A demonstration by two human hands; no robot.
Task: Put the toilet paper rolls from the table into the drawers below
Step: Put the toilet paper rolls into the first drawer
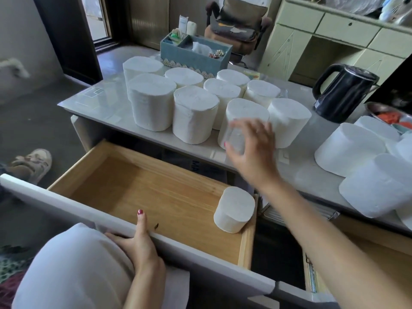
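Several white toilet paper rolls (pixel 195 114) stand upright in rows on the pale table (pixel 93 101). More rolls (pixel 350 150) lie on their sides at the table's right end. A wooden drawer (pixel 138 186) below is pulled out, and one roll (pixel 234 209) stands in its near right corner. My left hand (pixel 136 244) grips the drawer's white front panel (pixel 73 204), thumb over the edge. My right hand (pixel 252 148) hovers blurred, fingers spread, just in front of a front-row roll (pixel 246 112), holding nothing.
A black kettle (pixel 343 92) stands on the table's right side, a blue organiser box (pixel 194 54) at the back. A metal bowl (pixel 388 114) sits at the far right. A shoe (pixel 33 161) rests on the floor to the left. A second drawer (pixel 334 270) is partly out on the right.
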